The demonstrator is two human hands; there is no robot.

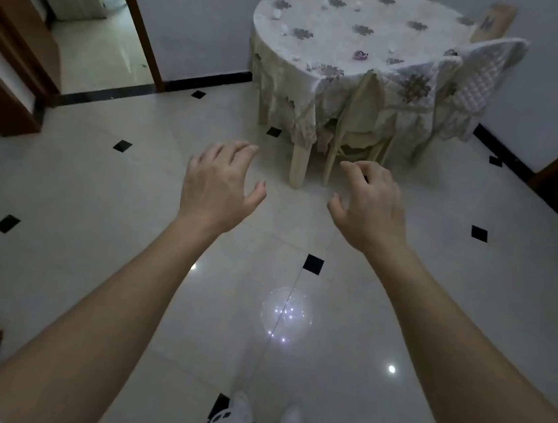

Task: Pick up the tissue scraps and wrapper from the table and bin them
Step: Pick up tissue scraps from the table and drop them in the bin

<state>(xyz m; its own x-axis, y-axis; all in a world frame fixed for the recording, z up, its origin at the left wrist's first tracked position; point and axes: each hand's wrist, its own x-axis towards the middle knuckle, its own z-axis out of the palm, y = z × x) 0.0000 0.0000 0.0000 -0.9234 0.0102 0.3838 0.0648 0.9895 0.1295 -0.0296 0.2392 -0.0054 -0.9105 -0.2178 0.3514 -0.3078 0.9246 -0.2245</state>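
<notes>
Feet in pale footwear point(263, 413) are standing on glossy tile as we are holding both empty hands out toward a littered dining table.

Our left hand point(220, 184) is hovering with fingers spread and loosely curled, gripping nothing; our right hand point(367, 207) is doing likewise, fingers apart and hooked. Both are hanging well short of the table point(360, 16), where white tissue scraps point(277, 13) are lying scattered over the flowered cloth and a small purplish wrapper point(360, 55) is sitting near the front edge. No bin is showing. We are judging the risks ahead: the scraps, pale against the pale cloth in dim light, could be missed, and the draped cloth could snag and drag as we are gathering. No brand or writing is legible anywhere.
</notes>
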